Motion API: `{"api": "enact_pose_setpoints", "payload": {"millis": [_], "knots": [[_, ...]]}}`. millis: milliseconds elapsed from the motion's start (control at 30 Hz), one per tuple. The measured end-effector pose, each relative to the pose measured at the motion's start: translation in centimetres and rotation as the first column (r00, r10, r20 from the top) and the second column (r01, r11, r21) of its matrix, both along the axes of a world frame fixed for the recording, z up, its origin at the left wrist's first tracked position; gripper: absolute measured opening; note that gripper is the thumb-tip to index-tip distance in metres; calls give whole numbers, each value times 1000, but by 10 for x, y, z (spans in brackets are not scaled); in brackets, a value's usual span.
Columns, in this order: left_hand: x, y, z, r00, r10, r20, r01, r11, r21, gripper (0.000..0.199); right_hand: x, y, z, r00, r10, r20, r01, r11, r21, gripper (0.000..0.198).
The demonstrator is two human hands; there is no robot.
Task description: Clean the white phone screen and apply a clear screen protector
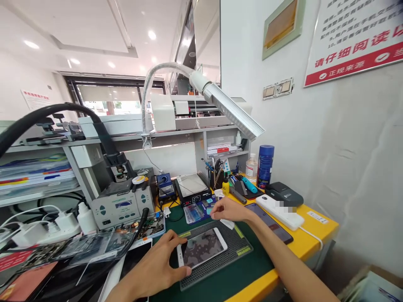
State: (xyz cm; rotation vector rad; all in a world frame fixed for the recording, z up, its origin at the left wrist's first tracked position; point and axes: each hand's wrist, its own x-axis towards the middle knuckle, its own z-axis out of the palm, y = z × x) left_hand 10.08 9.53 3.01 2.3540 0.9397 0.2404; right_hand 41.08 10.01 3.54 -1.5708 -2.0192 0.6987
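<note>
A white-framed smartphone [204, 249] lies face up on a grey perforated mat [217, 260], its dark screen covered in blotchy patches. My left hand [159, 264] grips the phone's left end, thumb on the near edge and fingers on the far edge. Beyond the phone, my right hand [231, 209] is raised with thumb and fingertips pinched together; whatever they hold, if anything, I cannot make out. A small white piece [228, 224] that looks like folded tissue or paper lies just under my right hand. Clear plastic packets [195, 212] lie past the mat.
A dark phone [270, 224] and a white power strip [280, 212] lie to the right. Behind are a hot air station [122, 207], a heating plate [192, 186], a tool holder [217, 176] and a blue spray can [265, 165]. A lamp [233, 109] hangs overhead. Phone parts crowd the left.
</note>
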Motion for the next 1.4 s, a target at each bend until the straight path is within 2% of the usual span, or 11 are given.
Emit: {"api": "enact_pose_setpoints", "payload": {"millis": [100,167,333,467,600,733,900,1067,1200,1400], "knots": [[-1,1,-3,1000,-4,10,4,1000,1,66,-9,-3,-2,992,118,-36,-121,989,-89,35],[-2,2,-4,1000,-11,9,11,1000,9,66,-10,-2,-6,987,150,-57,-157,979,-127,33],[-2,1,-5,1000,-18,5,18,1000,7,67,-2,4,-13,983,137,-120,-155,976,-152,20],[-2,-1,-4,1000,-16,11,16,1000,12,66,1,4,-13,984,106,-144,-126,983,-136,25],[-2,-1,-2,1000,-14,9,14,1000,-5,65,-2,2,-12,981,136,-138,-157,975,-158,34],[-1,-2,-1,1000,5,13,-5,1000,-14,63,-4,2,-12,987,92,-132,-109,986,-128,31],[2,-2,-2,1000,20,-24,-19,1000,17,62,-8,2,-13,991,92,-96,-105,986,-131,42],[2,-1,-4,1000,23,-11,-23,1000,3,62,-9,1,-14,996,52,-73,-58,994,-90,34],[1,0,-5,1000,17,21,-17,1000,-26,59,-9,-1,-12,995,87,-52,-93,988,-120,47],[2,-2,-4,1000,6,-23,-6,1000,4,57,-11,5,-19,998,-50,-27,50,999,2,22]]}}
